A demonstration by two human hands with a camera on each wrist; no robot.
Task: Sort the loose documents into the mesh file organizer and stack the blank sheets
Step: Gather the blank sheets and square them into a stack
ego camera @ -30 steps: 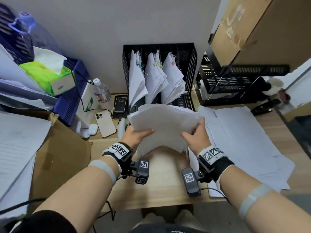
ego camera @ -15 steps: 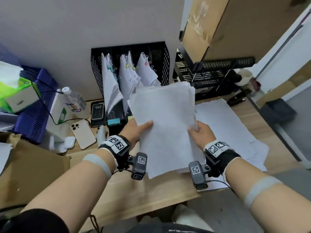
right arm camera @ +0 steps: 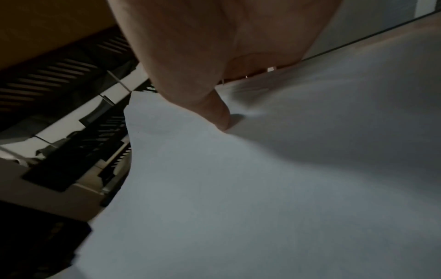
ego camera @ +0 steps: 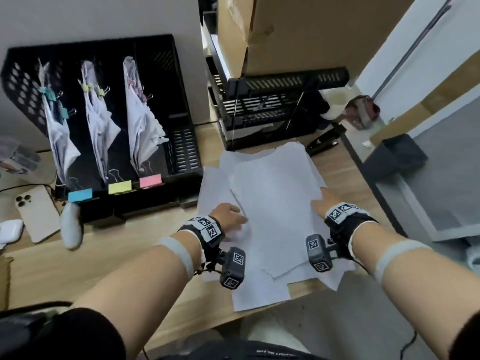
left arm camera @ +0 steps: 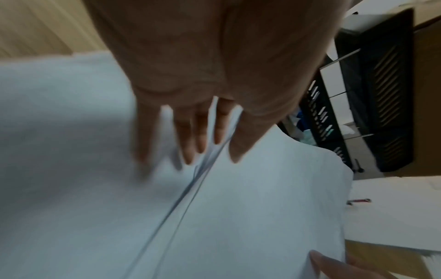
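Note:
A stack of blank sheets [ego camera: 275,203] lies flat on other loose white sheets at the right of the wooden desk [ego camera: 104,255]. My left hand [ego camera: 228,215] is at the stack's left edge; in the left wrist view its fingers [left arm camera: 188,151] are straight and spread on the paper [left arm camera: 262,207]. My right hand [ego camera: 324,203] holds the right edge, thumb [right arm camera: 222,120] on top of the sheets [right arm camera: 238,188] and fingers under them. The black mesh file organizer [ego camera: 20,81] stands at the back left with clipped documents [ego camera: 145,131] in three slots, labelled blue [ego camera: 80,195], yellow [ego camera: 119,187] and pink [ego camera: 150,181].
Black stacked letter trays [ego camera: 272,105] under a cardboard box [ego camera: 311,29] stand right behind the sheets. A stapler [ego camera: 323,142] lies by their far right corner. A phone [ego camera: 36,211], an earbud case [ego camera: 9,229] and a white oblong object [ego camera: 71,227] lie left. Some sheets overhang the desk's front edge.
The stack that both hands held up in front of the organizer has gone right and down onto the sheets on the desk. The left fingers have straightened. The head view has turned right.

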